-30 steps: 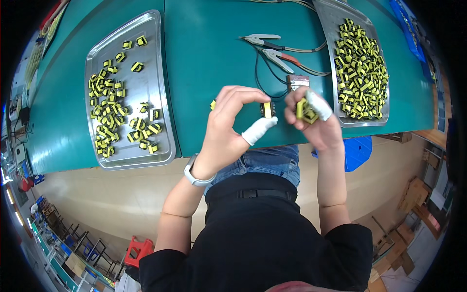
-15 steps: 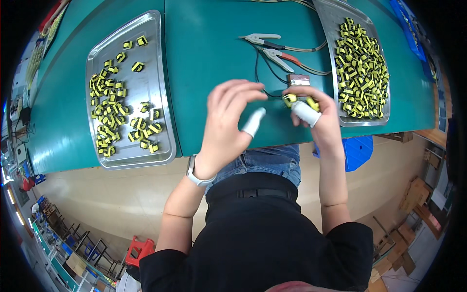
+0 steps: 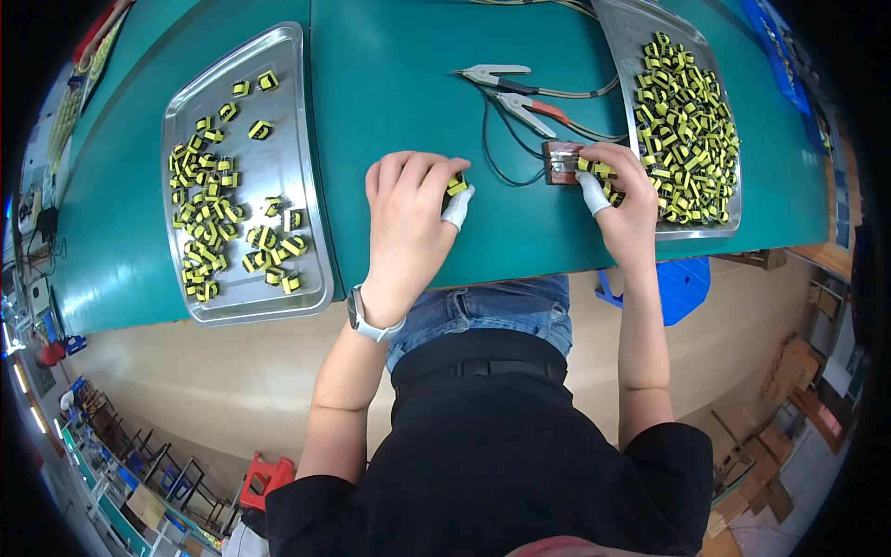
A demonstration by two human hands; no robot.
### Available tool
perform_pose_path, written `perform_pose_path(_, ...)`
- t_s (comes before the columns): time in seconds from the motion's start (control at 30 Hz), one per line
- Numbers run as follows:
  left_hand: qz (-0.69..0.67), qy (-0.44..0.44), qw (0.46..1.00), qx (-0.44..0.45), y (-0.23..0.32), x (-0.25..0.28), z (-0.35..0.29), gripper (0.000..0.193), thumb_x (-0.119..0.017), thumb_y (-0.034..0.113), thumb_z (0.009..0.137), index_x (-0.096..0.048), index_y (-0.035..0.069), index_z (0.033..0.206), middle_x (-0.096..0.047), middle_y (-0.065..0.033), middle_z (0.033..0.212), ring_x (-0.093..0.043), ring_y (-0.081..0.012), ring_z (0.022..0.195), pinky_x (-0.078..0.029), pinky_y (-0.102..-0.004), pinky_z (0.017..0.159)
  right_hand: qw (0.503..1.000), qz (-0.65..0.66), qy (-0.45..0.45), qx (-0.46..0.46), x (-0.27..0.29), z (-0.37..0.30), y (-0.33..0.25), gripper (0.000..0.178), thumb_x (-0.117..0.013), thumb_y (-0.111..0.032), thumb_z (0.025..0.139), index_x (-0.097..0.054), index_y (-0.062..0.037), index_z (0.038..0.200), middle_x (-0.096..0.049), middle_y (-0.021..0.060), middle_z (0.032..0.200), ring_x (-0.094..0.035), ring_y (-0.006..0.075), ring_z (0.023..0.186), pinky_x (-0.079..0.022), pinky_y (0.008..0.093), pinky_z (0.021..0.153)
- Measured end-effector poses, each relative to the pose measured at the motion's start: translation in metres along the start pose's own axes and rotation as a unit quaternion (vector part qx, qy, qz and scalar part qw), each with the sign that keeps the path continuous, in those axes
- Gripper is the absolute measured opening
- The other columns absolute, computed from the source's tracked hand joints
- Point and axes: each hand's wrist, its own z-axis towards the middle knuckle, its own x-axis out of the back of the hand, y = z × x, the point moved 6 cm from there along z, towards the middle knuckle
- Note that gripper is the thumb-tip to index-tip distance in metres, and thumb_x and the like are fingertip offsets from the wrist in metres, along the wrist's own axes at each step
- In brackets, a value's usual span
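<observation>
My left hand [image 3: 408, 209] is closed on a small yellow-and-black transformer [image 3: 456, 184], held between the fingers and a thumb in a white finger cot. My right hand [image 3: 626, 200] pinches another yellow-and-black transformer [image 3: 597, 169] at the edge of a small reddish-brown block with metal strips [image 3: 561, 163]. More yellow shows under its fingers, partly hidden by the white-covered thumb. Black leads run from the block to the clips. Left of me a metal tray [image 3: 320, 269] carries many loose transformers; a second metal tray [image 3: 691, 230], at the right, is heaped with them.
A black-handled test clip [image 3: 501, 74] and a red-handled test clip [image 3: 529, 110] lie on the green table [image 3: 390, 102] beyond the block, cables trailing right. A blue plastic stool [image 3: 682, 290] stands below the table's edge at right, a red stool [image 3: 267, 478] at lower left.
My hands have moved apart. The left has closed on a transformer and drawn left; the right has carried its transformer up and right to the block.
</observation>
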Motion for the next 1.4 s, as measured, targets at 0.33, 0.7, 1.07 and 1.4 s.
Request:
perform_pose_path(0.33,-0.405,0.049,0.912,0.05,0.017,0.01,-0.005,0.036,-0.081,-0.003,0.079,-0.069,0.005,0.113,-0.067,-0.0123,0.116,-0.065,-0.0241,0.111,-0.052,-0.0353,0.098,0.537,0.793,-0.165,-0.235,-0.071,-0.036,-0.006,0.043,-0.053,-0.032,0.108,-0.055,-0.0019,0.138,-0.055,0.0128,0.116,-0.045,0.0109,0.058,-0.038,0.0207,0.049)
perform_pose_path(0.7,-0.222,0.093,0.97,-0.011,0.029,0.01,-0.022,0.04,-0.09,0.013,0.076,-0.069,0.009,0.11,-0.068,-0.0062,0.114,-0.06,-0.0308,0.112,-0.047,-0.0435,0.099,0.812,0.509,-0.12,-0.257,-0.071,-0.035,-0.021,0.022,-0.072,-0.017,0.098,-0.065,-0.0057,0.116,-0.066,0.0066,0.091,-0.059,0.0084,0.06,-0.039,0.0206,0.045)
perform_pose_path(1.07,0.004,0.077,0.989,0.129,0.0,-0.004,-0.034,0.05,-0.082,0.017,0.088,-0.064,0.008,0.134,-0.059,-0.0118,0.128,-0.049,-0.0341,0.122,-0.041,-0.0464,0.105,0.959,0.106,0.042,-0.259,-0.004,0.006,0.023,0.016,-0.077,-0.019,0.096,-0.073,-0.0047,0.102,-0.061,-0.0019,0.077,-0.049,0.0043,0.053,-0.033,0.023,0.048)
perform_pose_path(1.4,0.056,0.042,0.996,0.05,-0.004,0.003,-0.017,0.035,-0.08,0.02,0.087,-0.072,0.019,0.121,-0.065,-0.0014,0.108,-0.054,-0.026,0.112,-0.039,-0.0459,0.101,0.855,0.434,-0.023,-0.282,-0.012,-0.003,0.03,0.028,-0.068,-0.024,0.102,-0.067,-0.004,0.121,-0.059,0.0055,0.095,-0.049,0.0097,0.055,-0.031,0.0223,0.046)
